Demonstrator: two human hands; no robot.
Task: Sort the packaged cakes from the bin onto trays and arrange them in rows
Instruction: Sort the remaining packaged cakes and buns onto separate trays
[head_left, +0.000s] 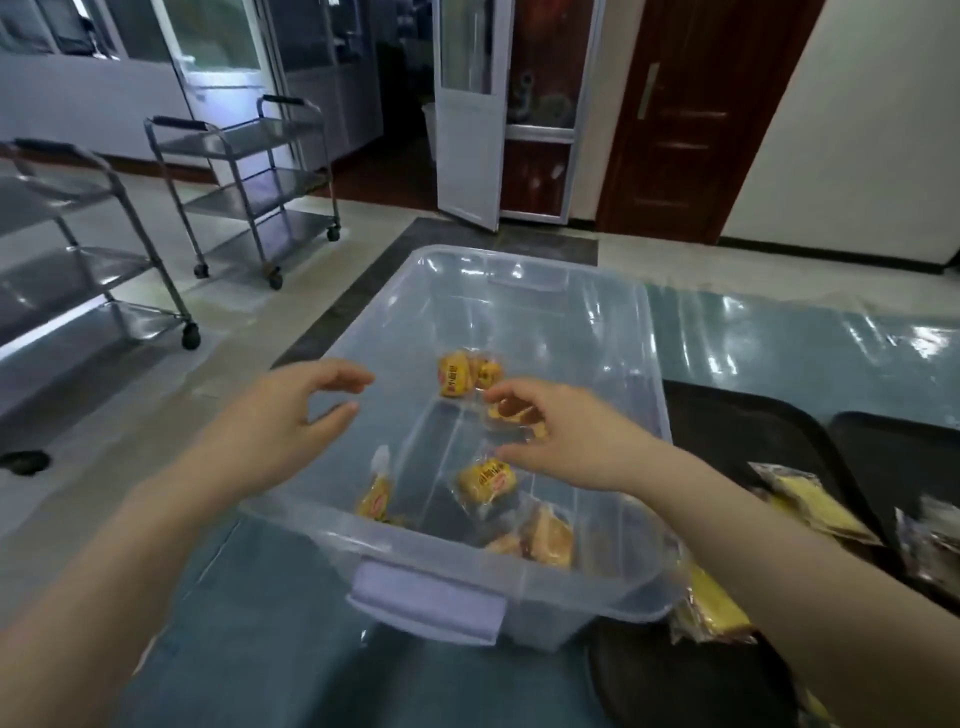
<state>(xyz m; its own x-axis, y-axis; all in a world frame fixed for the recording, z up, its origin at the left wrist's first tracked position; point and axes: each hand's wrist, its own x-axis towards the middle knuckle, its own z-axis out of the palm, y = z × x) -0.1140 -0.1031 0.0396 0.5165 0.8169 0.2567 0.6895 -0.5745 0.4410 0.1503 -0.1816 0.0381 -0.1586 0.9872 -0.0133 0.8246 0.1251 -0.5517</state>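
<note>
Both hands, left (291, 415) and right (561, 436), hover unclenched and empty over the clear bin (519, 291) on the tabletop; roughly five packaged cakes (485, 483) remain inside, several already on dark trays (753, 415) right, sorting seemingly nearly finished.

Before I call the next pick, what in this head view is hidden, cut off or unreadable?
- Cake under the right hand: mostly covered by its fingers; contact unclear.
- Cakes at the near wall of the bin: blurred by the plastic; count uncertain.
- Black trays: cut off by the right and bottom edges; rows not visible.
- Wrapper print: too small to read.
- Left hand: holds nothing.
</note>
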